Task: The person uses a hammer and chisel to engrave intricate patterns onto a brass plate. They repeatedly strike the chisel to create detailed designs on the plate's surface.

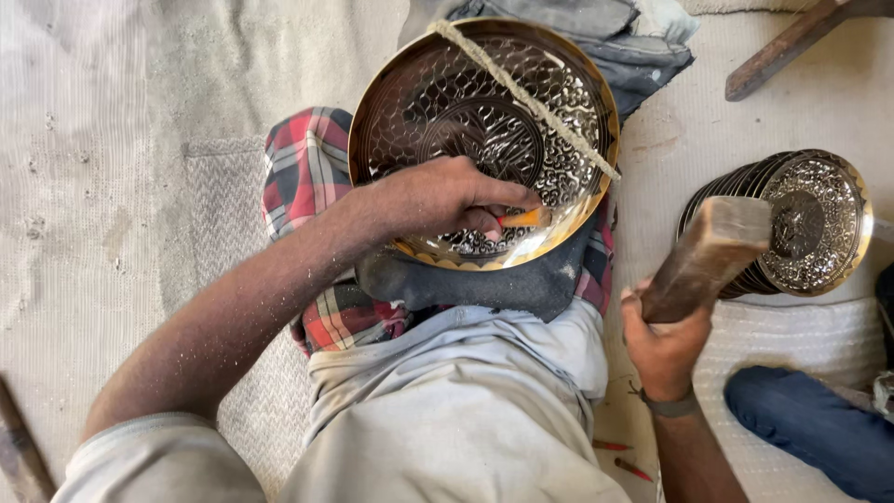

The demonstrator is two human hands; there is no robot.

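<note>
A single engraved brass plate, round and mirror-bright with a hammered floral pattern, rests tilted on the person's lap at upper centre of the frame, one frayed rope strand stretched across it. The left hand lies on the plate's lower rim, fingers pinched together around one small orange-tipped chisel. At right centre, the right hand is closed tight around the handle of one blocky wooden mallet, raised over a stack of similar engraved plates standing on edge; their number cannot be told. A red plaid cloth and a dark pad cushion the plate. Two thin red tools lie on the woven mat at the bottom.
</note>
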